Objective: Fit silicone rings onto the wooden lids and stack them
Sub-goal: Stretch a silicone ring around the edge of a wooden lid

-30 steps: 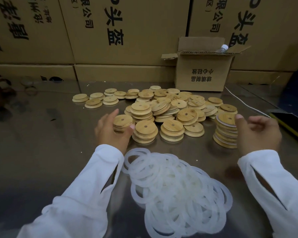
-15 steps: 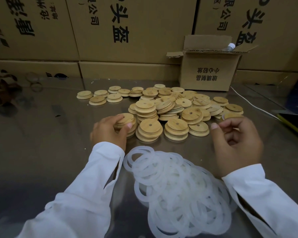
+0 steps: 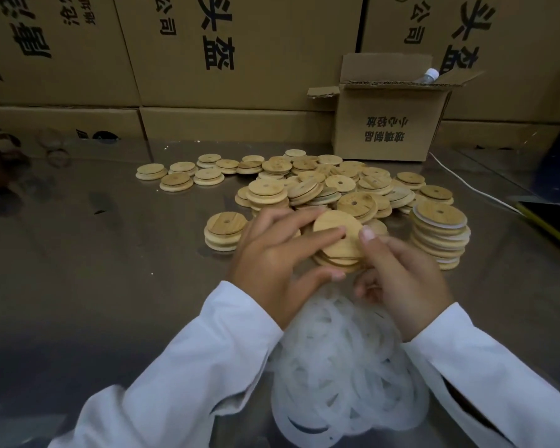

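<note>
Both hands are together at centre: the left hand (image 3: 272, 253) grips a wooden lid (image 3: 338, 234) with fingers across its face, and the right hand (image 3: 398, 276) clamps the far rim with its thumb. That lid sits tilted just above a short pile of others, bare as far as I can see, so the ring step looks not yet done on this one. The right hand's lower fingers curl over the silicone rings (image 3: 343, 360); whether they have one, I cannot tell. Progress looks early. One finished stack (image 3: 440, 234) stands to the right, pale ring edges peeking between pale-grained discs. Behind it, dozens of loose lids (image 3: 320, 185) sprawl across the tabletop (image 3: 78, 253), flat round wood, each with a small centre hole. The rings are a big floppy heap, milky and translucent, thin flat bands, close in front of the person. Plenty left to fit
</note>
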### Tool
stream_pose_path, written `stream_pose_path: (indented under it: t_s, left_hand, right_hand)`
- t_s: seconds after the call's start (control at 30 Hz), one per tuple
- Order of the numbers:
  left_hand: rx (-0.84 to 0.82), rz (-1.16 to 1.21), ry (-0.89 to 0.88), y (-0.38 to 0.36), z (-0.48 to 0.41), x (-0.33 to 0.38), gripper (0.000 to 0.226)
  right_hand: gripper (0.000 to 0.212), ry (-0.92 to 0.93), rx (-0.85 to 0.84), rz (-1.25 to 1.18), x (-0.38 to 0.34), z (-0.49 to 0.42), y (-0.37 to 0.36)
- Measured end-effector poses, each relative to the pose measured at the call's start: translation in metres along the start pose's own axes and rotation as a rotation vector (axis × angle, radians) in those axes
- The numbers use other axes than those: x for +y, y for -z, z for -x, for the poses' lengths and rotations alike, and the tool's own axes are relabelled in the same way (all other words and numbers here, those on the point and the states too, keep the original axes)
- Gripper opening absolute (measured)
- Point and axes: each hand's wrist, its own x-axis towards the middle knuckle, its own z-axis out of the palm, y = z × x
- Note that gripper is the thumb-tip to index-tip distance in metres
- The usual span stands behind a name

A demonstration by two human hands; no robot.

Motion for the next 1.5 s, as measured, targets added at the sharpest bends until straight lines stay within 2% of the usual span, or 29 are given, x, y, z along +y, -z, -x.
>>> stream_pose_path:
  t_s: [0.1,0.17,0.2,0.27,0.33,0.4,0.53,0.6,0.73,0.87,1.07,1.2,1.37,1.5]
  left_hand:
    - [-0.097,0.053,0.023,0.003,-0.001,0.002,0.057]
    - [-0.211,0.216,0.186,0.006,-0.003,0.004,0.081]
    - [-0.229,0.352,0.315,0.008,-0.004,0.006,0.085]
    - [-0.197,0.577,0.555,0.009,-0.005,0.008,0.068]
    - [-0.158,0.658,0.678,0.007,-0.005,0.007,0.043]
    - [-0.107,0.666,0.714,0.005,-0.003,0.006,0.031]
    - [-0.053,0.673,0.752,0.006,-0.003,0.005,0.019]
    - [0.000,0.689,0.825,0.007,-0.003,0.001,0.018]
    - [0.090,0.773,0.995,0.006,-0.005,-0.003,0.020]
    - [0.057,0.898,1.088,0.008,-0.007,0.000,0.020]
    - [0.060,0.915,1.080,0.008,-0.005,-0.002,0.018]
    - [0.069,1.035,1.131,0.008,-0.004,-0.005,0.018]
    - [0.098,1.123,1.178,0.008,-0.005,-0.008,0.016]
    - [0.078,1.140,1.263,0.007,-0.006,-0.007,0.009]
  right_hand:
    - [0.009,-0.097,-0.039,-0.101,0.000,-0.003,0.006]
    - [0.008,-0.094,-0.068,-0.121,-0.001,-0.002,0.007]
    - [0.008,-0.077,-0.086,-0.121,-0.001,-0.001,0.006]
    - [0.009,-0.041,-0.126,-0.111,-0.001,0.002,0.003]
    - [0.019,-0.025,-0.165,-0.107,0.000,0.003,0.000]
    - [0.029,-0.018,-0.193,-0.112,0.000,0.005,-0.002]
    - [0.012,0.083,-0.159,0.056,0.005,0.003,-0.001]
    - [0.010,0.120,-0.139,0.189,0.008,0.000,0.003]
    - [0.010,0.178,-0.206,0.545,0.014,0.000,0.008]
    - [0.009,0.238,-0.225,0.666,0.017,0.006,0.004]
    - [0.012,0.283,-0.272,0.698,0.015,0.008,0.004]
    - [0.024,0.291,-0.235,0.678,0.015,0.008,0.004]
    - [0.024,0.243,-0.118,0.580,0.008,0.003,0.008]
    - [0.021,0.268,-0.070,0.357,-0.004,0.002,0.010]
